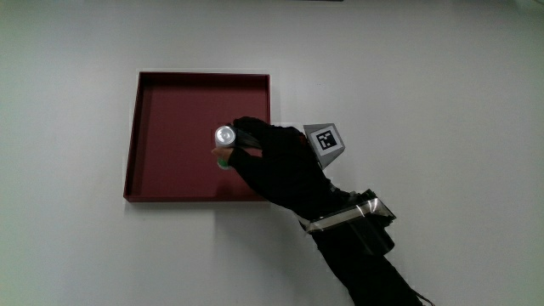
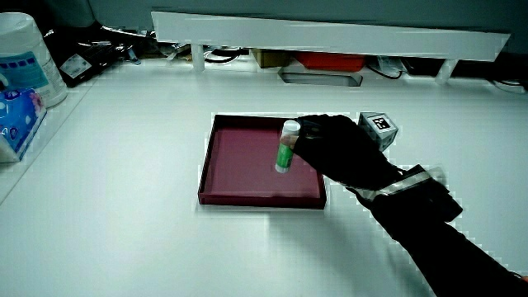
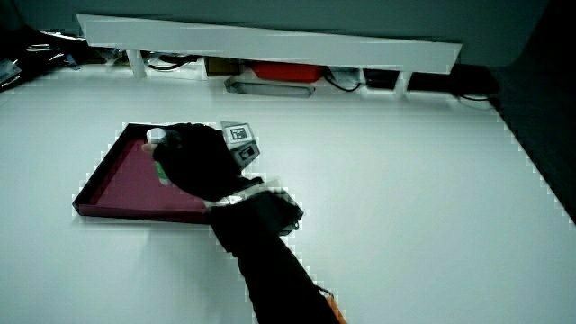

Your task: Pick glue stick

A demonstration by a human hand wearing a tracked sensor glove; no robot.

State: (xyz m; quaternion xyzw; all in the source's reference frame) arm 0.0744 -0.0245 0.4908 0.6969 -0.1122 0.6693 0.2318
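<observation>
A glue stick (image 1: 224, 138) with a white cap and green body stands upright over the dark red tray (image 1: 170, 127). The gloved hand (image 1: 276, 157) is over the tray's edge and its fingers are closed around the stick's body. In a side view the glue stick (image 2: 286, 147) shows nearly whole, tilted slightly, with the hand (image 2: 334, 147) gripping it from beside; whether its base touches the tray floor I cannot tell. In a side view only the cap of the glue stick (image 3: 157, 137) peeks out past the hand (image 3: 198, 162). The patterned cube (image 1: 327, 138) sits on the hand's back.
The tray (image 2: 239, 165) lies on a white table. A low white partition (image 2: 330, 35) runs along the table's edge farthest from the person, with cables and small items under it. A wipes tub (image 2: 23, 59) and a blue packet (image 2: 18, 115) stand near a table corner.
</observation>
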